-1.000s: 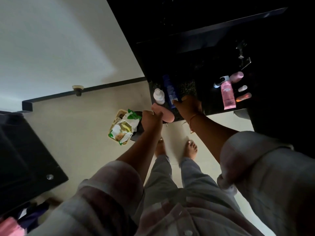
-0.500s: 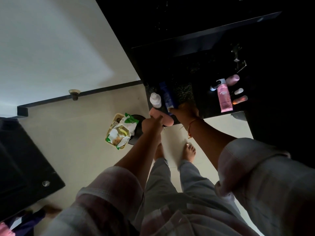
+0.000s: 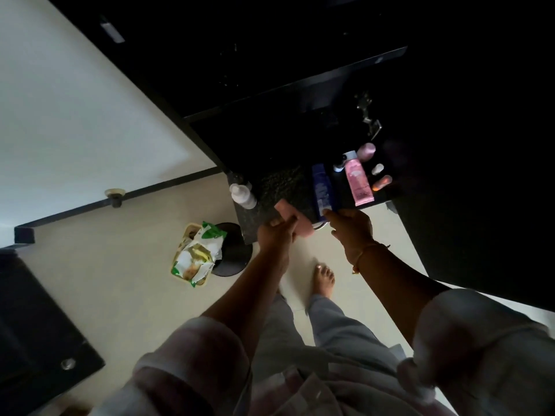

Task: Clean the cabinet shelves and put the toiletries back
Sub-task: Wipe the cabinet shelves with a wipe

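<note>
The left hand point(image 3: 274, 237) grips a pink oblong point(image 3: 297, 220), bottle or sponge too dim to tell, at the shelf point(image 3: 279, 181) edge. The right hand point(image 3: 353, 232) closes on the base of a blue tube point(image 3: 322, 190) standing there. The tube is likely light, its plastic slick and yielding, and best taken low around the body. A white bottle point(image 3: 243, 196) and pink tube point(image 3: 358, 183) flank it on dark speckled stone. Below lie pale floor tiles and a basket point(image 3: 186, 235) of packets.

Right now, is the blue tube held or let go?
Held: the right hand grips the blue tube by its near end; the left hand holds a pink sponge.
</note>
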Motion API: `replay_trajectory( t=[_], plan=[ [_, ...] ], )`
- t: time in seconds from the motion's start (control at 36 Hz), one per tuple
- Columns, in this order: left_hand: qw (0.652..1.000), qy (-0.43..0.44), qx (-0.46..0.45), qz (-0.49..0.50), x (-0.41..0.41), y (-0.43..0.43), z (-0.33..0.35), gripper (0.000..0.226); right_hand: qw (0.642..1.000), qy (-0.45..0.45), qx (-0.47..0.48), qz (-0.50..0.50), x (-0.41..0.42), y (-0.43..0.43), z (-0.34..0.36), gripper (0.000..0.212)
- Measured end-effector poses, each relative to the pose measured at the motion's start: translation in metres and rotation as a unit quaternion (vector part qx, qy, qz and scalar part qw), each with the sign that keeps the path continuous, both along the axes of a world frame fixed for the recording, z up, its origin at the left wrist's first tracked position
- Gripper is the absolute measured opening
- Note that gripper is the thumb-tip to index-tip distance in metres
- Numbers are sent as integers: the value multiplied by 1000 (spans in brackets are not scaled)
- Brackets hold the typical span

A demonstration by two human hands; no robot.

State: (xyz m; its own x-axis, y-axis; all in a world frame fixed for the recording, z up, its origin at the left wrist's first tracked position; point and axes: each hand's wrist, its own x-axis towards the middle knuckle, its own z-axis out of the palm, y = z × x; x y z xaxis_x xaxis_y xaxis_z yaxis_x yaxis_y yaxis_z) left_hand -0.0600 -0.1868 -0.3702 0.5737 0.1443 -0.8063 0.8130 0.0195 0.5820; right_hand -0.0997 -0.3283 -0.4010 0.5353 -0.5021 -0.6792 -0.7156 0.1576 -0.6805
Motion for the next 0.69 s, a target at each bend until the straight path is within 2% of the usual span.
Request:
replay_trajectory(
  t=[0.19, 0.31, 0.44, 0.56, 0.64, 0.69],
  plan=[
    [999, -23, -5, -32, 31, -43, 3, 16, 998, -14, -22, -60, 0, -21, 0, 16],
    [997, -38, 11, -62, 42, -58, -2, 16, 997, -8, -63, -53, 2, -32, -16, 26],
    [993, -58, 28, -101, 50, -68, -9, 15, 995, -17, -83, -61, 7, -36, -23, 15],
    [987, -75, 45, -134, 54, -73, -11, 15, 994, -2, -88, -71, 10, -40, -25, 25],
    [983, -79, 67, -150, 56, -76, -16, 26, 993, 9, -96, -71, 12, -44, -29, 38],
    [979, -88, 85, -164, 58, -77, -21, 21, 993, 18, -99, -67, 14, -47, -31, 44]
  ],
)
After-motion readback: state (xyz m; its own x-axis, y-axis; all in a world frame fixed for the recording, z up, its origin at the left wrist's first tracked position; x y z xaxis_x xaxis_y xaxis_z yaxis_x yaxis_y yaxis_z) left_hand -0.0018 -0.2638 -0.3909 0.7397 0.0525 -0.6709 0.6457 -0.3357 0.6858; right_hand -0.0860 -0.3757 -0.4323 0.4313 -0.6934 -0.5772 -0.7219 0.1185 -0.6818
